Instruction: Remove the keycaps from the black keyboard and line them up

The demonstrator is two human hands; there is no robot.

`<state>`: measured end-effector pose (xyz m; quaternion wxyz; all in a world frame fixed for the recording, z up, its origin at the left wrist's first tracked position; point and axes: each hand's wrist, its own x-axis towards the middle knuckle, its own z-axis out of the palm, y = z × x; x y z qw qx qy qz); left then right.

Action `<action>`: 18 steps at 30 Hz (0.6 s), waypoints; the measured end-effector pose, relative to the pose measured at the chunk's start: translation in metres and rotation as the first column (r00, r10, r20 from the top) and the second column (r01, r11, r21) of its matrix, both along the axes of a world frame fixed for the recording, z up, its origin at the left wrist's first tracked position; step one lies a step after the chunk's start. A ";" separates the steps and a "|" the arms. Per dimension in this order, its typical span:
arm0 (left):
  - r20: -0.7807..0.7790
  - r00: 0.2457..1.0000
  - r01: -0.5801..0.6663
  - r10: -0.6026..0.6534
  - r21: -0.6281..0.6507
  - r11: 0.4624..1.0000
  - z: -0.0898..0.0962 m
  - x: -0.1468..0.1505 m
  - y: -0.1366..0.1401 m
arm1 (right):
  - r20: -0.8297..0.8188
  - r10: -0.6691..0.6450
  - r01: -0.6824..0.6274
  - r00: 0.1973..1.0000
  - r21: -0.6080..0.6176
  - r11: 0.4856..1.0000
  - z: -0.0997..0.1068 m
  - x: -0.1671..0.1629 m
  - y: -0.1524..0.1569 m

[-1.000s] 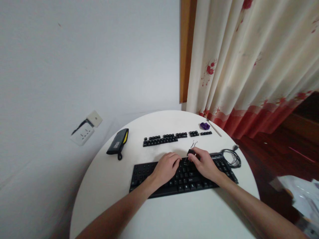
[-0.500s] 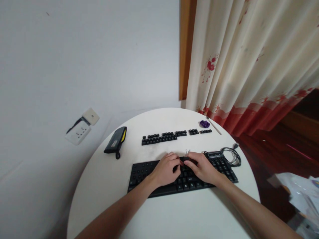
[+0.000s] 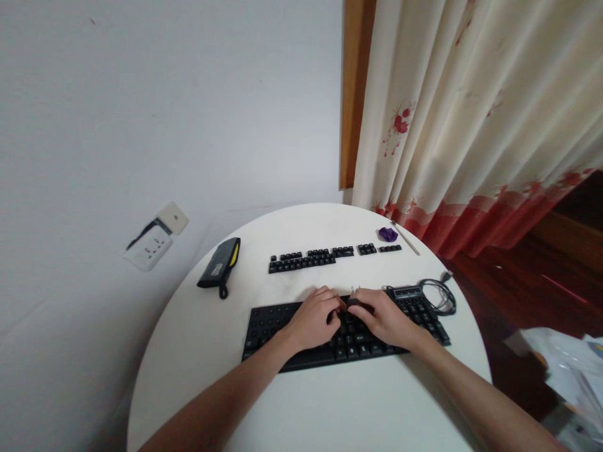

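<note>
A black keyboard (image 3: 311, 361) lies across the table in front of me, several keycaps gone from its upper left part. My right hand (image 3: 384, 319) is closed over its upper middle, gripping a small dark-handled wire keycap puller (image 3: 353, 302) whose thin wire ends point away from me. Close beside it, my left hand (image 3: 315, 320) has its fingers curled with the tips together by the puller. Whatever those left fingertips pinch is hidden. Behind the keyboard, loose black keycaps (image 3: 301, 263) stand in rows.
The round white table (image 3: 188, 364) meets the wall. On it lie a black pouch (image 3: 219, 263) at the left, a purple crumpled cloth (image 3: 388, 235) and thin brush (image 3: 407, 240) at the far right, and a coiled USB cable (image 3: 440, 296). A curtain (image 3: 424, 125) hangs behind.
Both hands stay in nearly the same place over the keyboard. The puller in my right hand has tilted slightly; the view has shifted a little.
</note>
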<state>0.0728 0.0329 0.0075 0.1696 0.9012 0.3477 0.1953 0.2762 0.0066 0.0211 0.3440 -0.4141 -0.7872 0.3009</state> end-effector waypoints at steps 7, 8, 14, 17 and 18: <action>-0.042 0.999 0.009 -0.009 0.007 1.000 0.004 0.001 -0.002 | 0.109 0.056 -0.061 0.992 0.037 0.997 -0.006 -0.003 0.000; -0.046 0.999 0.013 -0.013 0.007 1.000 0.005 0.001 -0.003 | 0.132 0.082 -0.090 0.988 0.051 0.995 -0.005 -0.002 0.000; -0.070 0.998 0.003 -0.005 -0.027 1.000 0.009 0.003 -0.004 | 0.264 0.097 -0.142 0.960 0.160 0.977 -0.001 0.000 -0.001; -0.069 0.998 -0.003 0.000 -0.046 0.999 0.005 0.003 -0.002 | 0.312 0.056 -0.122 0.948 0.198 0.973 -0.002 -0.004 -0.002; -0.068 0.998 -0.001 -0.002 -0.044 0.999 0.003 0.003 -0.001 | 0.305 0.032 -0.094 0.952 0.190 0.977 -0.003 -0.006 -0.002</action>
